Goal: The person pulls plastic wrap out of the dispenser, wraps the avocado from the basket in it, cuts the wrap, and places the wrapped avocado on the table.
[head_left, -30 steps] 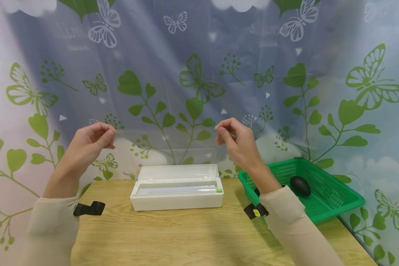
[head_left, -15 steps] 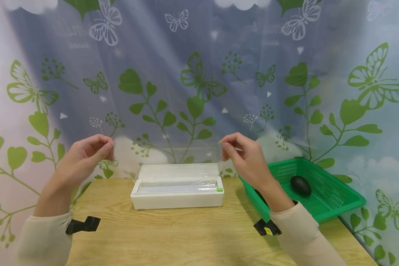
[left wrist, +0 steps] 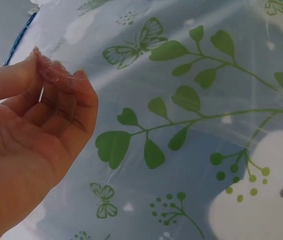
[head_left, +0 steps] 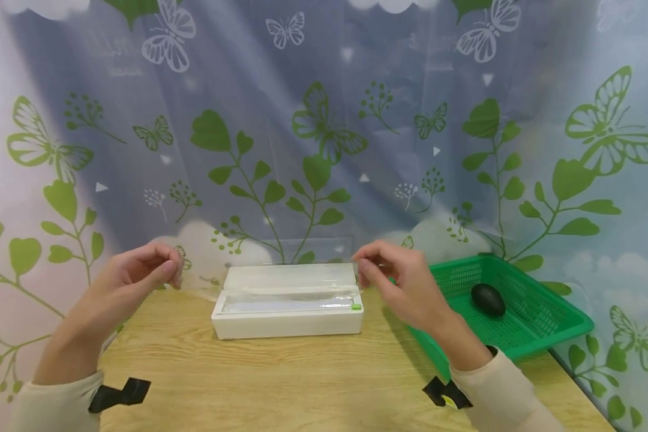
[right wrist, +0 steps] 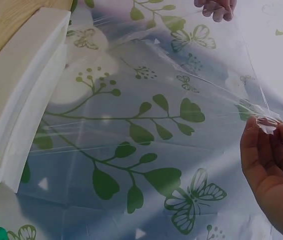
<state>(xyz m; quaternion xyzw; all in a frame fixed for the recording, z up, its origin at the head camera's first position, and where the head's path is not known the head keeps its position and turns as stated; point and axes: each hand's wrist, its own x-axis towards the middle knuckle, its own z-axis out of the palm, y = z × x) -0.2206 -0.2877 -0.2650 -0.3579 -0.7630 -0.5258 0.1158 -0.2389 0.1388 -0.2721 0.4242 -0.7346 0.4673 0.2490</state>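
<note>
A sheet of clear cling film spans the space between both hands and runs back toward the white dispenser box in the right wrist view. My left hand pinches one corner between thumb and fingers, left of the box. At the box's right end, my right hand pinches the opposite corner, bunched at its fingertips. The white cling film dispenser lies lengthwise on the table, its lid raised at the back. More film shows in its slot, with a small green slider at the right.
A green plastic basket stands on the right of the wooden table, behind my right forearm. In it lies a dark oval, avocado-like thing. A printed curtain hangs close behind the box.
Both hands have come down and moved slightly apart, still pinching the film, which has lowered toward the box. The box and the basket have stayed put.
</note>
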